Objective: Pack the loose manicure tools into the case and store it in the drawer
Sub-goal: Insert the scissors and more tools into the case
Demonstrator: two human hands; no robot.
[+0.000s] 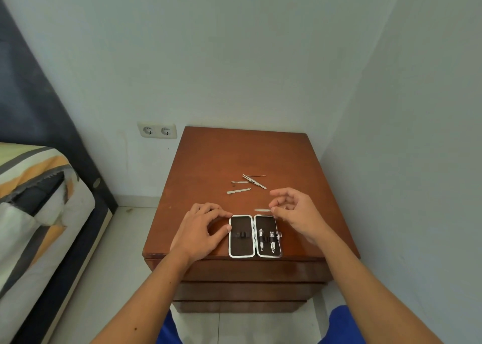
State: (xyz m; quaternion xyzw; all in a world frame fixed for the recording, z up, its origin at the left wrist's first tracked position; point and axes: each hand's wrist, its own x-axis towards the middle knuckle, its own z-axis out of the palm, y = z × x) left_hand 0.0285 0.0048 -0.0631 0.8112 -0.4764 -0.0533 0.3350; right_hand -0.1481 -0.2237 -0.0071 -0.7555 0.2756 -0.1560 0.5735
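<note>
Your left hand (200, 229) steadied the open manicure case (255, 236) at the nightstand (221, 155) front edge; your right hand (294, 213) pinched a nail file (263, 210); thin, slippery, probably best gripped mid-shaft.

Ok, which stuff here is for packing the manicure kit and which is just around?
For the job: open case, two clippers strapped inside, loose tools on the nightstand, small file at the right hand, left hand steadying the case, drawers.

Just around: bed, wall sockets.
</note>
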